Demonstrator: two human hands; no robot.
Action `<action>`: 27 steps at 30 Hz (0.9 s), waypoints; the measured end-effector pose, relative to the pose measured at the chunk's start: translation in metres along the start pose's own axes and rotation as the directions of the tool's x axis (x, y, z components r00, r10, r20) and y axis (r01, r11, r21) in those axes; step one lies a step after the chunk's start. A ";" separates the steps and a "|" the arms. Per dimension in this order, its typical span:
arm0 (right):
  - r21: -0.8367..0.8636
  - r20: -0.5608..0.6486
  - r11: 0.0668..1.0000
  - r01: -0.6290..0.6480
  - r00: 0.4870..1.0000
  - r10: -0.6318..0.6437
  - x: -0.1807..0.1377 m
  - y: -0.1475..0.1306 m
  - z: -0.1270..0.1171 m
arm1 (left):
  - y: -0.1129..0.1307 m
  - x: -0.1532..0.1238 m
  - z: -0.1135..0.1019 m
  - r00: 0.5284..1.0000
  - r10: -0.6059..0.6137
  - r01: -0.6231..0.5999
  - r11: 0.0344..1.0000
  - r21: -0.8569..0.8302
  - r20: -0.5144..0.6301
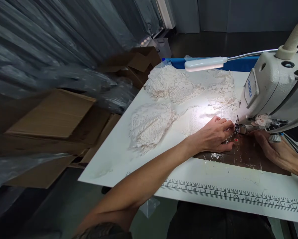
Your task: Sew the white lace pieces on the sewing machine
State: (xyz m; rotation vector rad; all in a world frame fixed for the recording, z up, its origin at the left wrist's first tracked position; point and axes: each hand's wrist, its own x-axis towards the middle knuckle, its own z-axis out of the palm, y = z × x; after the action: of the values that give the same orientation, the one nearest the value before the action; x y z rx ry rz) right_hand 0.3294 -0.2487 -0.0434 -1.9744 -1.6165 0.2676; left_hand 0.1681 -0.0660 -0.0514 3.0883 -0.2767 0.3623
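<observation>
The white sewing machine (275, 86) stands at the right, its presser foot (240, 129) low over a brown plate (248, 154). My left hand (217, 132) is just left of the foot, fingers curled and pressed together on the edge of the white lace (208, 114). From the right, my right hand (270, 149) reaches in under the machine head; its fingertips are hidden behind the foot and a knurled knob (274, 138). Whether it holds anything does not show. Behind my left hand, the lace spreads under a bright lamp (205, 64).
Two heaps of lace, a rear pile (167, 83) and a nearer pile (151, 124), lie on the white table (114, 166). A printed ruler (228, 196) runs along its front edge. Cardboard boxes (51, 113) and clear plastic stand at the left. Blue material (238, 63) borders the back.
</observation>
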 end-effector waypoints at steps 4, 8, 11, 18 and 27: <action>0.037 -0.051 0.995 -0.096 0.994 0.098 0.005 0.006 0.005 | -0.001 0.000 0.002 1.000 -0.009 0.009 1.000 -0.025 0.002; -0.075 -0.138 0.994 -0.083 0.988 0.072 -0.006 0.011 0.017 | -0.002 -0.001 0.003 1.000 -0.023 0.023 0.999 -0.034 -0.004; -0.222 -0.242 0.975 -0.017 0.970 -0.038 -0.017 0.012 0.019 | -0.002 -0.001 0.004 0.999 -0.030 0.029 0.998 -0.048 -0.022; -0.390 -0.378 0.920 0.033 0.905 -0.192 -0.019 0.016 0.010 | 0.003 0.005 0.011 0.941 -0.316 0.310 0.949 -0.066 -0.119; -0.381 -0.340 0.921 0.081 0.914 -0.222 -0.024 0.007 0.014 | -0.059 0.053 -0.002 0.980 -0.173 0.199 0.897 -0.395 0.100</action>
State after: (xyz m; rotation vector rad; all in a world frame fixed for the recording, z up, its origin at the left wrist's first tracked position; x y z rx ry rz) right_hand 0.3228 -0.2682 -0.0634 -1.9819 -1.6300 -0.4818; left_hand 0.2287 -0.0171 -0.0374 2.6885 -0.0438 0.1739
